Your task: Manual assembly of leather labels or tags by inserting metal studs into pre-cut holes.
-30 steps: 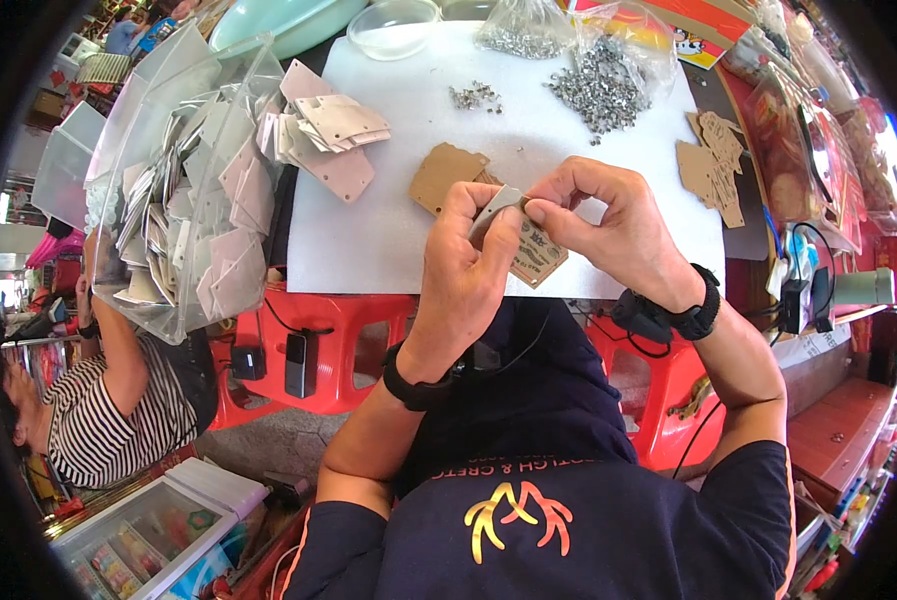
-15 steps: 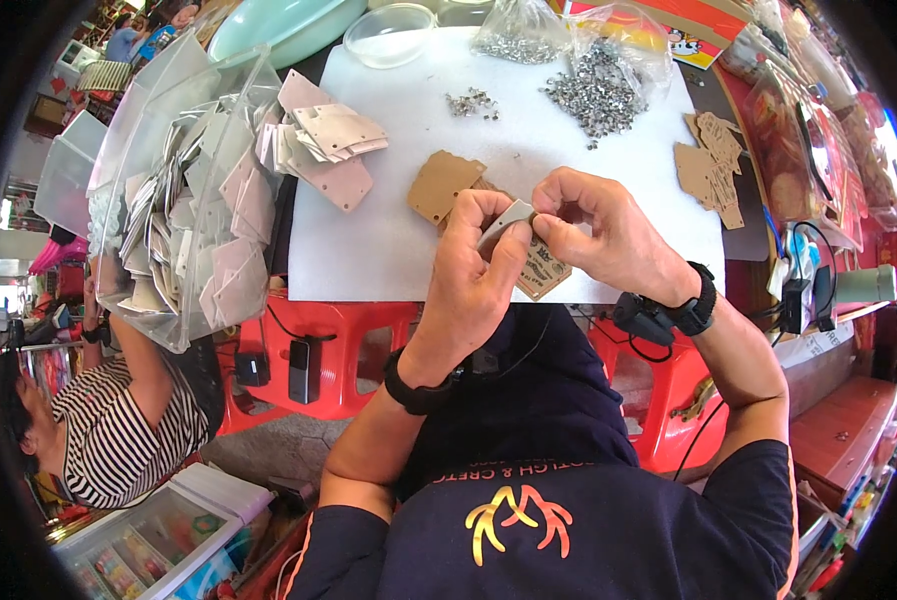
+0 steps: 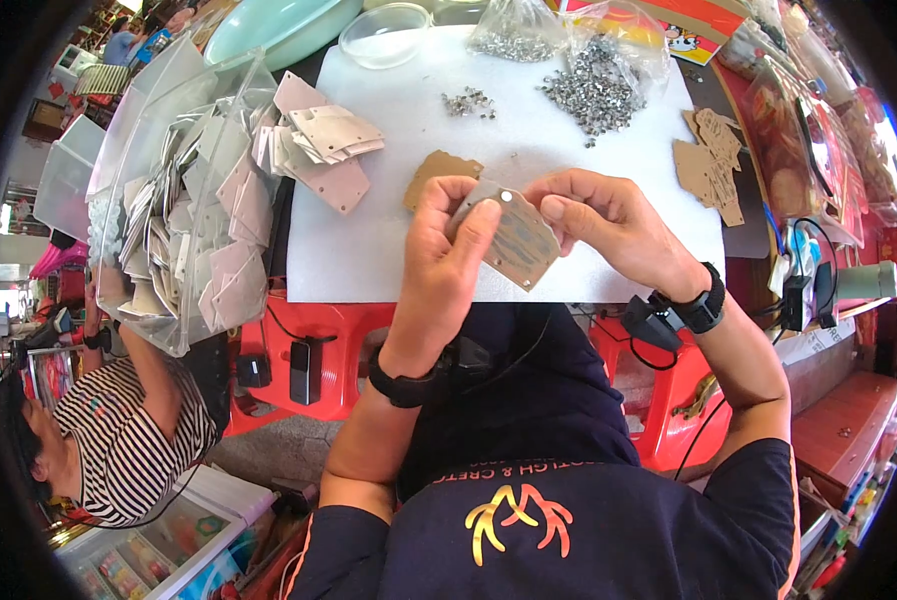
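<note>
My left hand (image 3: 438,250) is closed on a printed tan card (image 3: 525,247), with the thumb across its face and the fingers behind. A round pale dot marks the card's top corner, and small holes or studs show along its lower edge. At the card's right side my right hand (image 3: 613,215) has its thumb and fingers bent around the edge. Beyond my left hand, a plain brown card (image 3: 443,172) rests on the white mat (image 3: 353,255), partly covered by my fingers. Small metal fasteners lie farther off in a loose cluster (image 3: 468,103) and a bigger pile (image 3: 598,92).
A clear plastic bin (image 3: 183,325) of pale plates stands at the left, beside stacked plates (image 3: 330,130). Brown cutouts (image 3: 706,170) lie at the right edge. Bowls (image 3: 386,40) and plastic bags (image 3: 513,30) line the far side. A person in stripes (image 3: 133,430) sits at the left.
The tan card has been tilted and lifted so its printed face shows more fully. My left hand shifted slightly left, and my right fingers moved from the upper end to the right edge.
</note>
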A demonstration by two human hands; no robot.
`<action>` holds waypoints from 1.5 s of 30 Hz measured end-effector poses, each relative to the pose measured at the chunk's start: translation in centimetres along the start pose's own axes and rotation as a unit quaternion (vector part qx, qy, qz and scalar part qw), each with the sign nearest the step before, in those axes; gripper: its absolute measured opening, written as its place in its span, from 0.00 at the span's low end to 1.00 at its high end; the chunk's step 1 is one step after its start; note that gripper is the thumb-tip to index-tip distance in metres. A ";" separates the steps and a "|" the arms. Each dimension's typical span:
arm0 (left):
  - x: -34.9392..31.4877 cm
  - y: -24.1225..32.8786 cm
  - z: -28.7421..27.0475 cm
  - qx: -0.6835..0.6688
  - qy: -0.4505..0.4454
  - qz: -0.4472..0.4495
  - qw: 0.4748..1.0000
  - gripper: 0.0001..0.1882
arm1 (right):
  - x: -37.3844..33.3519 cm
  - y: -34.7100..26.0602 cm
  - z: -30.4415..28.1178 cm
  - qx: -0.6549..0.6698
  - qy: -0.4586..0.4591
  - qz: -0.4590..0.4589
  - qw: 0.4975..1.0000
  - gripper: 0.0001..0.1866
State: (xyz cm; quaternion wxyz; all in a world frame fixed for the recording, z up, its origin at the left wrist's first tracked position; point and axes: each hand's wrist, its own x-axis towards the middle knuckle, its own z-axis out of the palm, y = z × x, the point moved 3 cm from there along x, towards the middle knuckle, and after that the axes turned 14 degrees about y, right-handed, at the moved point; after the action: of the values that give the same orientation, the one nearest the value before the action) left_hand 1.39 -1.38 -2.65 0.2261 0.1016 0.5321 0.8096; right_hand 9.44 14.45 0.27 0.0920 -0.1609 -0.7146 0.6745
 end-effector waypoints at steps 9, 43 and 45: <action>0.3 0.9 -0.3 -0.053 0.013 -0.013 0.998 0.10 | -1.5 0.4 -0.1 -0.060 -0.051 0.074 0.994 0.13; -1.0 -0.1 -5.4 -0.045 0.051 0.021 0.997 0.13 | 8.8 1.2 -1.4 -0.425 0.026 -0.210 0.880 0.07; -0.9 -0.2 -5.3 -0.044 0.056 0.019 0.997 0.14 | 8.7 1.1 -0.9 -0.465 0.042 -0.244 0.850 0.08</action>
State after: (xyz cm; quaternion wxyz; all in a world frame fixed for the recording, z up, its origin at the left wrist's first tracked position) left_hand 0.08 -6.13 -4.93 0.1852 0.0563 0.5059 0.8406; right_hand 1.76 18.45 -1.53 0.1979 -0.0329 -0.9565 0.2116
